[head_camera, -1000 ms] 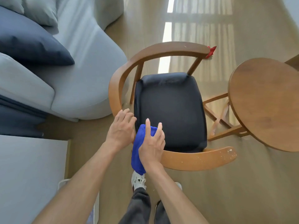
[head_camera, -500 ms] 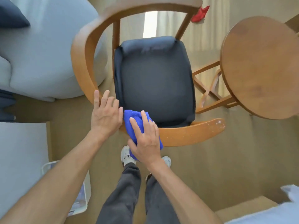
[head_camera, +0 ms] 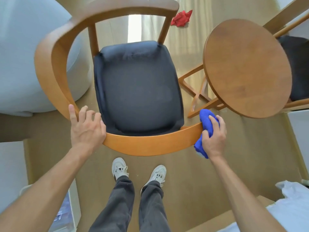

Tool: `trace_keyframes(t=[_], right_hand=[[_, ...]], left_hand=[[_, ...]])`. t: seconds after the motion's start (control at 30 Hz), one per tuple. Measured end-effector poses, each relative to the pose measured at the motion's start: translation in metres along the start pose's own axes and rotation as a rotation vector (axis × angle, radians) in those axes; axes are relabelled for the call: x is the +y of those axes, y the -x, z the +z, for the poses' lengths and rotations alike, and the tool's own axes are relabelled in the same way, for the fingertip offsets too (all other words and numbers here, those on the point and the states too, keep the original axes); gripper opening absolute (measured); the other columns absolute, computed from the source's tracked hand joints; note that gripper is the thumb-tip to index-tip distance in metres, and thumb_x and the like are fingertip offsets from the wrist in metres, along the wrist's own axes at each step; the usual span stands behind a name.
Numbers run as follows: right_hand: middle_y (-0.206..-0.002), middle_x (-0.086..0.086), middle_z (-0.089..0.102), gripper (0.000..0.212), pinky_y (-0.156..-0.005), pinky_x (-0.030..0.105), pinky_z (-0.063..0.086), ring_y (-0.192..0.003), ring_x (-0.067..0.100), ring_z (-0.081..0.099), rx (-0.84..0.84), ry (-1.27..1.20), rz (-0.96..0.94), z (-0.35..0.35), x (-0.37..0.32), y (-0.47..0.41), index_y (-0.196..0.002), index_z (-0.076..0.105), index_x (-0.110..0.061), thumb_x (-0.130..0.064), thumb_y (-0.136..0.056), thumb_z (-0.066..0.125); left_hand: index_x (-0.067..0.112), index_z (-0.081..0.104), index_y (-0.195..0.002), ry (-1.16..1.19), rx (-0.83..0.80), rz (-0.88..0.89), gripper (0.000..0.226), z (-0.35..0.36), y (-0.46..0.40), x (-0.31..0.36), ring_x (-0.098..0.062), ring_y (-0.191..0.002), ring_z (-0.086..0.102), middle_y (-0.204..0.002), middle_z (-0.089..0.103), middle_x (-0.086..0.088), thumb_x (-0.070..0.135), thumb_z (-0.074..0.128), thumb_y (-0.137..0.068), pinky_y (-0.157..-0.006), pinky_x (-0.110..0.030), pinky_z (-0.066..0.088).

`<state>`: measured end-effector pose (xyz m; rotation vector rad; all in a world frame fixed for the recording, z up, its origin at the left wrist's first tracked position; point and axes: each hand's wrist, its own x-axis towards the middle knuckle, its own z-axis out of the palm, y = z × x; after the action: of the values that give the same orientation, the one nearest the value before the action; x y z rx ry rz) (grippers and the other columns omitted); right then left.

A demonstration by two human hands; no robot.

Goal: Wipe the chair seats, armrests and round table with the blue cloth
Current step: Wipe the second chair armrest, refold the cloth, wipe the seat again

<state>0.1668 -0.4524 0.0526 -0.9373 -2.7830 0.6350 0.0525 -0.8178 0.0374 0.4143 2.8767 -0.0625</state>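
Observation:
A wooden chair with a curved armrest rail point(head_camera: 147, 145) and a dark seat cushion point(head_camera: 138, 87) stands right below me. My left hand point(head_camera: 86, 127) holds the rail at its near left bend, fingers curled over the edge. My right hand point(head_camera: 213, 136) grips the bunched blue cloth point(head_camera: 206, 122) against the rail's right end. The round wooden table point(head_camera: 245, 67) stands to the right of the chair, just beyond the cloth. A second chair's dark seat point(head_camera: 299, 67) shows partly behind the table.
A grey sofa point(head_camera: 25, 56) sits close on the chair's left. A red cloth point(head_camera: 181, 18) lies on the floor behind the chair. My shoes point(head_camera: 138, 171) stand on the wooden floor under the rail. White furniture edges point(head_camera: 299, 131) show at the right and a white surface at the lower left.
My right hand slid the blue cloth along the near rail from the left bend to its right end. My left hand stayed at the left bend. The view dropped closer over the chair.

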Motion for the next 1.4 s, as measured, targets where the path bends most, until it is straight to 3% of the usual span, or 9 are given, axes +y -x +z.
trace_keyframes(t=[0.13,0.3,0.47,0.73,0.83,1.0,1.13,1.3,1.4], right_hand=[[-0.138,0.02,0.05,0.049,-0.094,0.055,0.044,-0.112,0.042,0.053,0.033,0.109,-0.202,0.024,-0.038,0.05,-0.118,0.065,-0.006,0.001,-0.07,0.062],[-0.135,0.008,0.055,0.039,-0.097,0.05,0.04,-0.109,0.033,0.054,-0.126,0.044,-0.501,0.07,-0.116,0.121,-0.116,0.066,-0.021,-0.035,-0.079,0.065],[-0.127,0.012,0.061,0.029,-0.095,0.054,0.043,-0.103,0.036,0.06,-0.134,0.054,-0.691,0.052,-0.068,0.076,-0.108,0.071,-0.016,-0.025,-0.081,0.067],[-0.14,0.013,0.048,0.037,-0.103,0.04,0.039,-0.119,0.038,0.049,-0.072,0.013,-0.143,-0.003,0.012,-0.015,-0.122,0.06,-0.003,-0.002,-0.085,0.066],[-0.136,0.016,0.052,0.035,-0.103,0.051,0.04,-0.118,0.042,0.049,0.022,0.068,-0.196,0.02,-0.021,0.027,-0.116,0.065,-0.004,-0.006,-0.081,0.068],[-0.139,0.007,0.052,0.041,-0.107,0.055,0.035,-0.124,0.036,0.046,-0.101,-0.017,-0.5,0.075,-0.111,0.124,-0.121,0.06,-0.019,-0.02,-0.08,0.065],[-0.135,0.009,0.056,0.042,-0.101,0.053,0.041,-0.113,0.035,0.055,-0.234,-0.053,-0.681,0.061,-0.081,0.087,-0.116,0.068,-0.015,-0.011,-0.074,0.064],[-0.14,0.015,0.049,0.043,-0.1,0.056,0.041,-0.121,0.038,0.05,-0.194,0.064,-0.455,0.01,0.0,0.018,-0.12,0.065,-0.006,-0.008,-0.077,0.065],[-0.144,0.012,0.046,0.041,-0.106,0.055,0.037,-0.127,0.038,0.045,-0.115,0.025,-0.208,0.011,-0.009,0.009,-0.121,0.063,-0.007,-0.011,-0.08,0.059]], left_hand=[[0.001,0.063,-0.1,0.024,0.008,-0.045,0.044,0.001,0.0,0.004,-0.039,-0.126,0.04,-0.108,0.061,-0.021,0.024,0.027,-0.093,-0.115,-0.055,-0.009],[0.003,0.063,-0.107,0.222,0.003,-0.202,0.04,0.008,-0.002,0.041,-0.034,-0.13,0.038,-0.114,0.061,-0.016,0.027,0.031,-0.099,-0.117,-0.049,-0.009],[0.006,0.064,-0.104,0.218,0.039,-0.224,0.05,0.018,-0.002,0.049,-0.032,-0.125,0.043,-0.111,0.063,-0.014,0.035,0.024,-0.095,-0.118,-0.047,-0.003],[0.007,0.064,-0.1,0.198,0.078,-0.221,0.048,0.02,-0.003,0.053,-0.032,-0.12,0.046,-0.107,0.064,-0.012,0.034,0.024,-0.094,-0.116,-0.05,0.002],[0.007,0.064,-0.099,0.187,0.086,-0.225,0.043,0.021,-0.003,0.054,-0.032,-0.12,0.046,-0.107,0.064,-0.012,0.031,0.028,-0.093,-0.116,-0.051,0.003],[0.004,0.064,-0.1,0.184,0.065,-0.226,0.04,0.02,-0.001,0.052,-0.033,-0.12,0.048,-0.108,0.064,-0.014,0.027,0.032,-0.092,-0.116,-0.051,0.006],[0.005,0.064,-0.101,0.188,0.061,-0.21,0.04,0.017,-0.002,0.052,-0.033,-0.12,0.048,-0.108,0.064,-0.013,0.026,0.031,-0.091,-0.117,-0.051,0.007],[0.005,0.064,-0.101,0.201,0.054,-0.209,0.044,0.017,-0.002,0.052,-0.032,-0.12,0.048,-0.108,0.064,-0.012,0.028,0.027,-0.091,-0.117,-0.051,0.007],[0.004,0.064,-0.1,0.216,0.083,-0.202,0.043,0.018,-0.004,0.052,-0.033,-0.118,0.05,-0.105,0.064,-0.012,0.028,0.028,-0.091,-0.116,-0.053,0.009]])
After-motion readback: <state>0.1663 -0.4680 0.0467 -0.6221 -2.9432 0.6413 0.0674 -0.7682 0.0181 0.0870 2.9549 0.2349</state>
